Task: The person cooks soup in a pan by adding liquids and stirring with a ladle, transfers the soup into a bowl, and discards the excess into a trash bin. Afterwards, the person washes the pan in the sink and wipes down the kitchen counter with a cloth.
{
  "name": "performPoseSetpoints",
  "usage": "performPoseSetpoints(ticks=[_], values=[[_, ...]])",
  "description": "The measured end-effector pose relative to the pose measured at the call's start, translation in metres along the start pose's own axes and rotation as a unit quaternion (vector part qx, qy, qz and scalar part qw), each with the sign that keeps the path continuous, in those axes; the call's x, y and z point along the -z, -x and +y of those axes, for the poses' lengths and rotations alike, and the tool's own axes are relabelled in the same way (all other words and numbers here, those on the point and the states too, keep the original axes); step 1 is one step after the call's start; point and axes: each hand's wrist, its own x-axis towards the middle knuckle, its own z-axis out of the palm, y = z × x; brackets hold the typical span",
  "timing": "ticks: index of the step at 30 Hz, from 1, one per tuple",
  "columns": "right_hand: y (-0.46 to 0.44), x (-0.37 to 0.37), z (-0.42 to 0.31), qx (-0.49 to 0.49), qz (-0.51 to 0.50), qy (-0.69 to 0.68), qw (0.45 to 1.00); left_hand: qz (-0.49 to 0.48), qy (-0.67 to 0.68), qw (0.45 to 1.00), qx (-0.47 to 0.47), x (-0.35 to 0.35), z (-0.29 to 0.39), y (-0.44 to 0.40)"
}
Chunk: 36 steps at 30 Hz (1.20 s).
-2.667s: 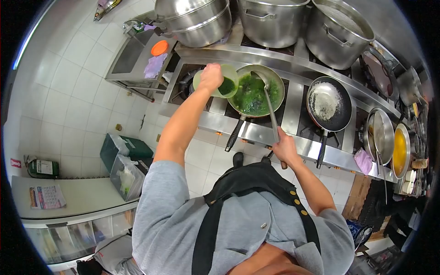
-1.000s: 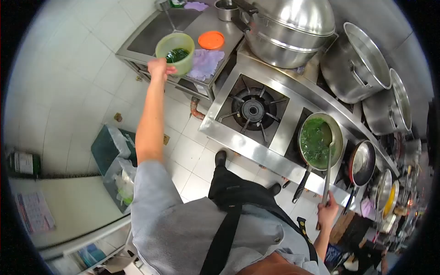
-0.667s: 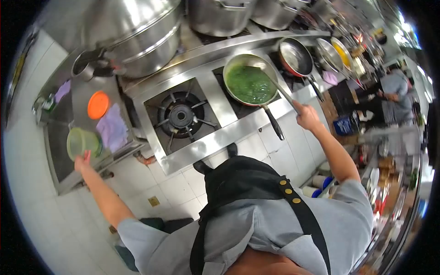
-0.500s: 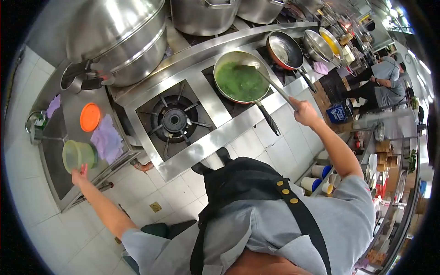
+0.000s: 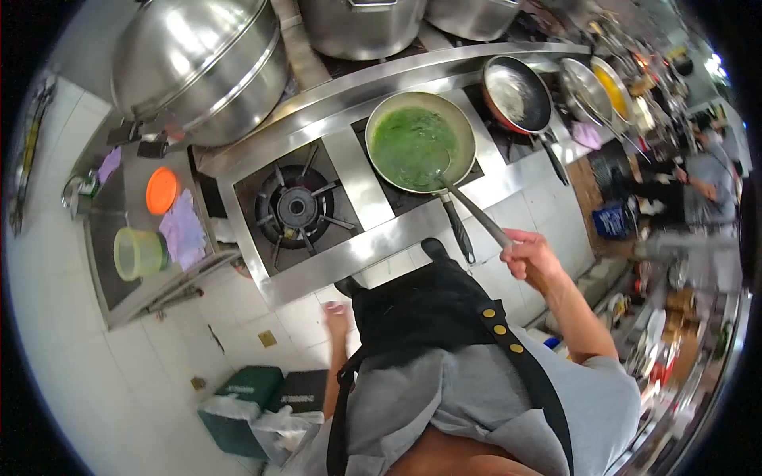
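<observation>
1 hand, the right [image 5: 530,258], grasps the ladle [image 5: 476,212] dipped in green soup [image 5: 411,147], inside the frying pan [image 5: 463,136] on the stove [image 5: 362,178]; slow strokes should limit splashing. the blurred left hand [image 5: 336,316] hangs beside the apron [image 5: 429,309], its finger state unclear.

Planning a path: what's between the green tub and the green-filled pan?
In the head view, from tub to pan: lilac cloth, a bare burner, then a steel strip.
</observation>
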Motion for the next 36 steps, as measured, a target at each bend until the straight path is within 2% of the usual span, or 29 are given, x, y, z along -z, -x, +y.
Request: performPoseSetpoints(ticks=[1, 3, 4, 6, 7, 8, 10, 11, 12, 13, 14, 15, 16, 17, 18, 20, 21, 22, 24, 25, 26, 27, 28, 29, 32, 33, 34, 35, 36], values=[[-0.007, 0.008, -0.003, 0.02, -0.009, 0.077, 0.997, -0.009, -0.144, 0.989, -0.013, -0.043, 0.026, 0.042], [-0.019, 0.034, -0.018, 0.062, -0.042, 0.244, 0.967, -0.105, 0.057, 0.985, 0.122, -0.093, 0.039, 0.079], [-0.026, 0.05, -0.034, 0.067, -0.036, 0.357, 0.931, -0.086, 0.101, 0.973, 0.19, -0.117, 0.045, 0.095], [-0.065, 0.103, -0.059, 0.197, -0.062, 0.538, 0.818, -0.047, 0.191, 0.926, 0.321, -0.145, 0.044, 0.143], [-0.081, 0.117, -0.07, 0.266, -0.073, 0.605, 0.747, -0.049, 0.23, 0.927, 0.293, -0.15, 0.05, 0.163], [-0.077, 0.11, -0.093, 0.258, -0.061, 0.663, 0.7, -0.05, 0.275, 0.924, 0.261, -0.157, 0.07, 0.187], [-0.108, 0.133, -0.107, 0.348, -0.104, 0.703, 0.611, -0.032, 0.272, 0.926, 0.261, -0.205, 0.045, 0.203], [-0.134, 0.151, -0.102, 0.453, -0.147, 0.669, 0.57, -0.041, 0.124, 0.958, 0.256, -0.199, 0.074, 0.213], [-0.154, 0.161, -0.105, 0.436, -0.169, 0.708, 0.53, 0.037, 0.095, 0.981, 0.162, -0.218, 0.073, 0.222], [-0.166, 0.164, -0.103, 0.463, -0.172, 0.712, 0.499, 0.085, 0.08, 0.983, 0.14, -0.203, 0.128, 0.241], [-0.17, 0.156, -0.099, 0.58, -0.197, 0.671, 0.418, 0.143, 0.067, 0.982, 0.107, -0.23, 0.112, 0.234], [-0.174, 0.148, -0.098, 0.692, -0.195, 0.615, 0.323, 0.085, 0.049, 0.989, 0.111, -0.23, 0.127, 0.234], [-0.182, 0.137, -0.094, 0.743, -0.226, 0.556, 0.297, 0.181, 0.12, 0.974, 0.06, -0.245, 0.13, 0.243], [-0.192, 0.112, -0.083, 0.762, -0.271, 0.514, 0.285, 0.18, 0.298, 0.925, 0.15, -0.209, 0.198, 0.3], [-0.198, 0.092, -0.068, 0.758, -0.316, 0.496, 0.282, 0.265, 0.252, 0.928, 0.075, -0.229, 0.182, 0.296], [-0.204, 0.058, -0.034, 0.739, -0.386, 0.481, 0.27, 0.477, 0.337, 0.811, 0.036, -0.248, 0.186, 0.337], [-0.204, 0.044, -0.019, 0.729, -0.411, 0.483, 0.258, 0.59, 0.35, 0.725, 0.06, -0.256, 0.183, 0.361], [-0.204, 0.036, -0.002, 0.721, -0.43, 0.484, 0.247, 0.686, 0.355, 0.63, 0.084, -0.268, 0.179, 0.388], [-0.192, 0.026, 0.028, 0.708, -0.461, 0.489, 0.218, 0.858, 0.276, 0.399, 0.169, -0.301, 0.161, 0.49], [-0.189, 0.024, 0.039, 0.702, -0.469, 0.496, 0.205, 0.891, 0.246, 0.265, 0.273, -0.317, 0.149, 0.543], [-0.185, 0.02, 0.048, 0.698, -0.471, 0.503, 0.195, 0.906, 0.2, 0.19, 0.322, -0.335, 0.155, 0.609], [-0.182, 0.02, 0.058, 0.693, -0.473, 0.512, 0.186, 0.92, 0.106, 0.077, 0.37, -0.363, 0.138, 0.667], [-0.179, 0.018, 0.065, 0.691, -0.47, 0.519, 0.179, 0.907, 0.058, 0.027, 0.417, -0.387, 0.136, 0.726], [-0.179, 0.022, 0.069, 0.686, -0.462, 0.533, 0.178, 0.909, -0.017, -0.002, 0.416, -0.413, 0.127, 0.781], [-0.174, 0.03, 0.073, 0.679, -0.432, 0.568, 0.174, 0.835, -0.039, 0.015, 0.548, -0.461, 0.096, 0.924], [-0.175, 0.033, 0.071, 0.678, -0.424, 0.576, 0.172, 0.805, -0.044, 0.078, 0.586, -0.47, 0.083, 0.959], [-0.174, 0.034, 0.071, 0.675, -0.418, 0.584, 0.168, 0.81, 0.035, 0.13, 0.571, -0.471, 0.067, 0.99], [-0.175, 0.037, 0.068, 0.674, -0.409, 0.592, 0.169, 0.758, 0.06, 0.18, 0.624, -0.475, 0.044, 1.012], [-0.174, 0.038, 0.067, 0.674, -0.402, 0.597, 0.166, 0.725, 0.121, 0.281, 0.618, -0.478, 0.027, 1.03]])
